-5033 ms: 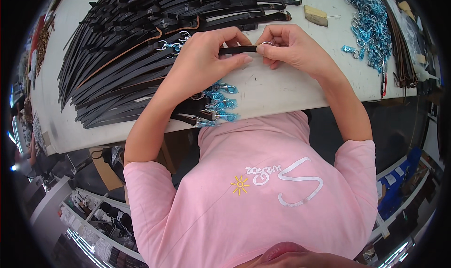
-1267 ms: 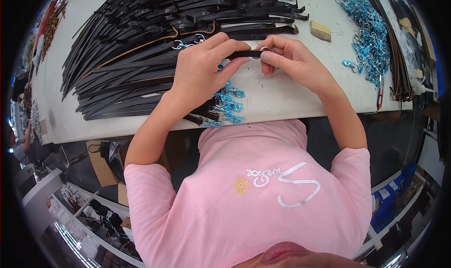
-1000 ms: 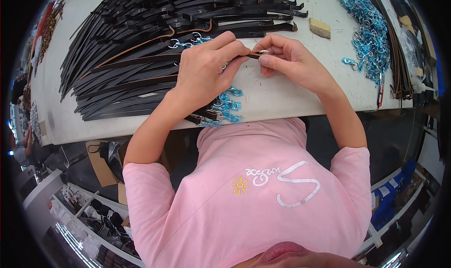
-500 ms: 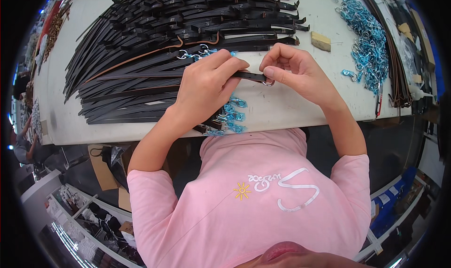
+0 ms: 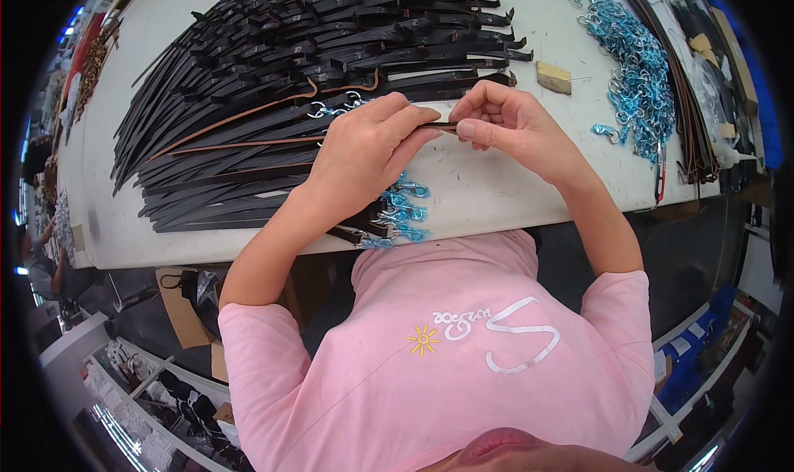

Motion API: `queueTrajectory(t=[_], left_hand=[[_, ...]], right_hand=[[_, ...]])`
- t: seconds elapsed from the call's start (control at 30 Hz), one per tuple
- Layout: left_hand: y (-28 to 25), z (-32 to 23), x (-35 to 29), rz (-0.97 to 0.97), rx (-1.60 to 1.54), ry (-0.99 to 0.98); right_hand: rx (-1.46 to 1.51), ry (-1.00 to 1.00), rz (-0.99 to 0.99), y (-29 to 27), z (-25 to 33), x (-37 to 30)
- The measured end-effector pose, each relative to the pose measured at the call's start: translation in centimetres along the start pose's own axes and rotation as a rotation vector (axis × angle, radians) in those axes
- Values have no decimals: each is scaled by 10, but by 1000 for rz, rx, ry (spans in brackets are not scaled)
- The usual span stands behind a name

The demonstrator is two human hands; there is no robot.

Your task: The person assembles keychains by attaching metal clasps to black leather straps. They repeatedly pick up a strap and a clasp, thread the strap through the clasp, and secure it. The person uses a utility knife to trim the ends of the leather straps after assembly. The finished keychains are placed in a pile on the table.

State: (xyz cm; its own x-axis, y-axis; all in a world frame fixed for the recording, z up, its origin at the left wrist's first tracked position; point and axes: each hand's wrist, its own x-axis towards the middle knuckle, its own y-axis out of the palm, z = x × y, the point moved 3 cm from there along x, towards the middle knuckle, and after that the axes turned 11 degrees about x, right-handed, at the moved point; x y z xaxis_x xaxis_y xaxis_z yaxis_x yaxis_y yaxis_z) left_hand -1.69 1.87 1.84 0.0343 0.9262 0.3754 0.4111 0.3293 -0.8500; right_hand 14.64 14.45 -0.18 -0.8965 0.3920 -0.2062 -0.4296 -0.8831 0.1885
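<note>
We pinched one black strap (image 5: pixel 441 127) between our left hand (image 5: pixel 364 153) and right hand (image 5: pixel 504 124). A few clipped straps (image 5: pixel 395 220) lay just below the grip; the big strap pile (image 5: pixel 306 67) beyond lay apparently unclipped.

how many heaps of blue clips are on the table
2. A big heap lies at the table's far right; a smaller bunch sits at the near edge under the left hand. Part of that bunch may be hidden by the hand.
</note>
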Motion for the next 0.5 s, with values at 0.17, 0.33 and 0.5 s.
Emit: queueTrajectory(t=[0.17,0.33,0.5], left_hand=[[14,-8,4,-95,172,164],[15,-16,13,-69,1,134],[17,-17,17,72,-35,60]], right_hand=[[16,-9,-43,-7,1,-7],[-154,-178,-53,-16,-2,-17],[-259,-94,-66,-17,12,-25]])
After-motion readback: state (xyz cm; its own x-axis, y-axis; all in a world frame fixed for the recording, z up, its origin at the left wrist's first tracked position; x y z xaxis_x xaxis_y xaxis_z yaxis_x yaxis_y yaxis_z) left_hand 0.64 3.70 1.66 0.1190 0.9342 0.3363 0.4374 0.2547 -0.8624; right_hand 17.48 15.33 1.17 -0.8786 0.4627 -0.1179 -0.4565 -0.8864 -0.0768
